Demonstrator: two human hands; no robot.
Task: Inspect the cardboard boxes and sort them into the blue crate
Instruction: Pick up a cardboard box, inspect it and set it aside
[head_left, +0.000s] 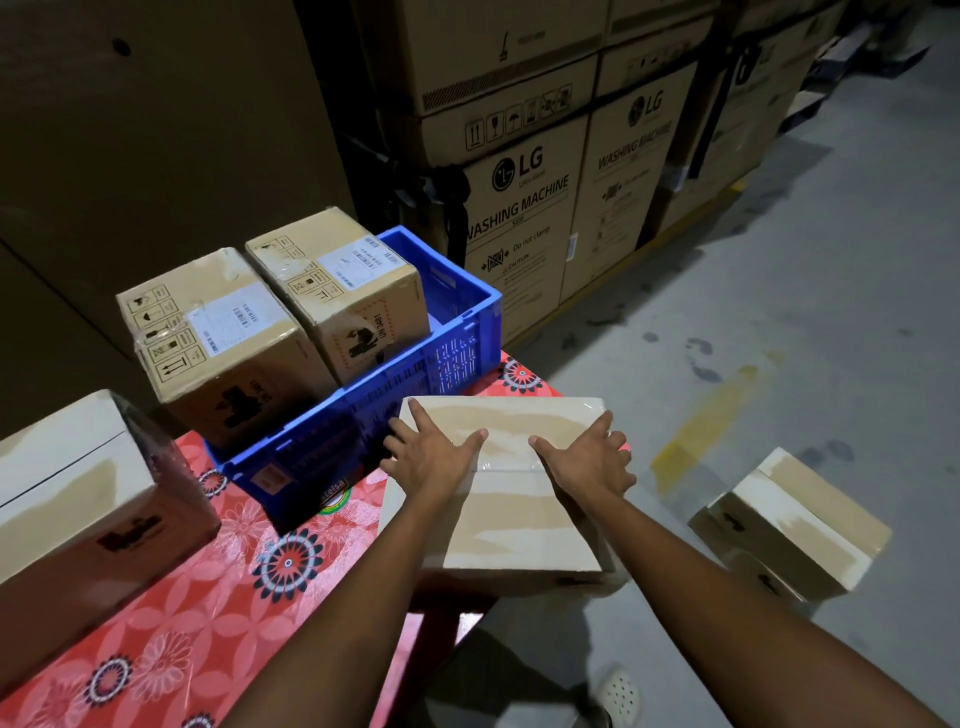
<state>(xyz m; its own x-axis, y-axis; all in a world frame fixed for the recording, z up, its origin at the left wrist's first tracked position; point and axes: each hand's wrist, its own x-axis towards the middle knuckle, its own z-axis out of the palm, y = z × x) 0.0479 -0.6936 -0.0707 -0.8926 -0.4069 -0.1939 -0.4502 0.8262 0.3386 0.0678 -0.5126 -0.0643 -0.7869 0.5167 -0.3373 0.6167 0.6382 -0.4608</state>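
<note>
- The left grip (431, 457) is lying flat on the top of the taped box (509, 525). Its fingers are spreading straight toward the box's 10 o'clock corner and the thumb is pointing inward. It is apart, clamping nothing.
- The right grip (587, 462) is lying on the same top, fingers splaying toward the 2 o'clock corner. It too is apart, only pressing on the cardboard.
- The taped box is sitting at the right edge of the surface (208, 597), which is wearing a red flowered cloth. The box's near right corner appears to be hanging past that edge.
- The blue crate (467, 322) is standing on the surface at 11 o'clock from the taped box, just beside it.
- The near labelled box (223, 338) is standing inside the crate at its near-left end, rising well above the rim.
- The far labelled box (337, 280) is standing in the crate at 1 o'clock from the first, close against it, with much of the crate's far end showing bare.
- A plain box (67, 493) is resting on the surface at 9 o'clock, near the crate.
- A floor box (795, 525) is lying on the grey floor (779, 312) at 3 o'clock from the taped box, apart from the surface.
- Washing machine cartons (519, 208) are standing stacked at 12 o'clock, behind the crate.
- A pale shoe (618, 696) is showing at 6 o'clock on the floor.
</note>
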